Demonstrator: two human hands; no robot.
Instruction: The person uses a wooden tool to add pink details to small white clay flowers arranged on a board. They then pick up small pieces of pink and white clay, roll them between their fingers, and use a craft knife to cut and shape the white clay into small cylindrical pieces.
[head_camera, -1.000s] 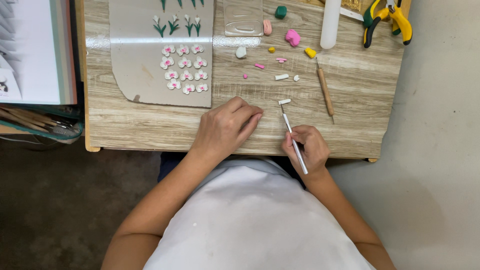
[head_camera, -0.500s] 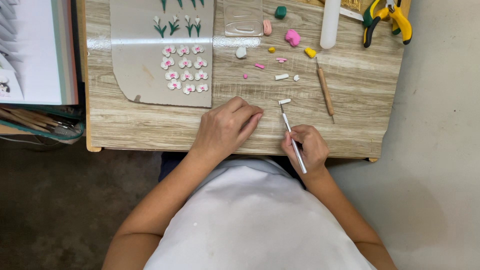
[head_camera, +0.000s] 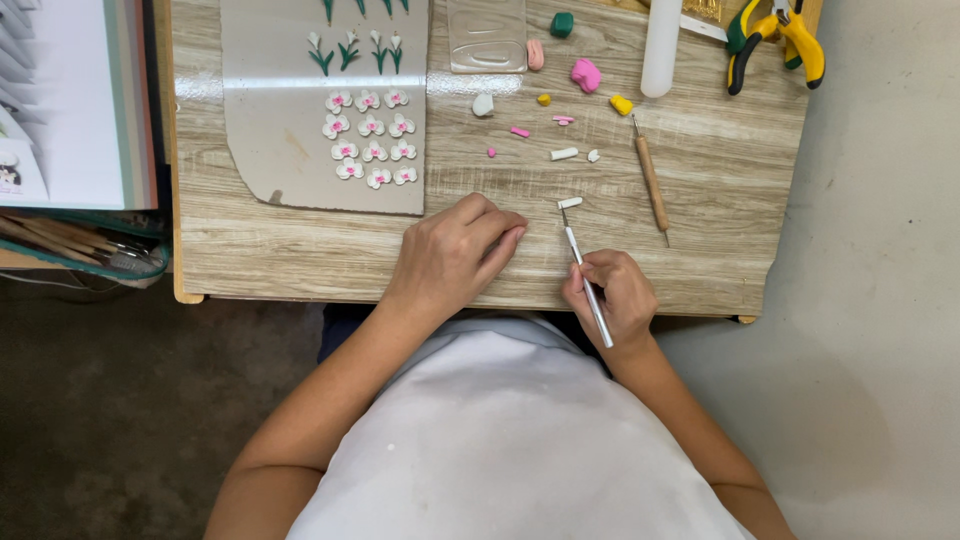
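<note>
The right hand (head_camera: 615, 298) is gripping a thin metal-shafted sculpting tool (head_camera: 585, 275) like a pen, its tip reaching toward 11 o'clock and hovering just short of a small white clay strip (head_camera: 570, 202) lying on the wooden table (head_camera: 300, 250). The left hand (head_camera: 455, 255) is resting palm-down on the table at 9 o'clock from the tool, fingers loosely curled and holding nothing that shows. The likeliest slip, in my judgement, is the fine tip pressing too hard or at a slant, so that the soft strip is getting dented, smeared against the wood or dragged toward 12 o'clock instead of being shaped or lifted cleanly; nothing is bracing the strip, since the left hand is lying apart from it. A wide sweep of the wrist could also be knocking the wooden-handled needle tool (head_camera: 652, 182) lying at 2 o'clock from the strip, or scattering the loose white bits (head_camera: 565, 154) and pink bits (head_camera: 520, 132) just beyond it. The strip itself is looking short, pale and slightly flattened, with blunt ends, lying near the table's middle and well apart from the grey sheet (head_camera: 270, 150) carrying rows of white-and-pink clay flowers (head_camera: 371, 150) at 10 o'clock.
</note>
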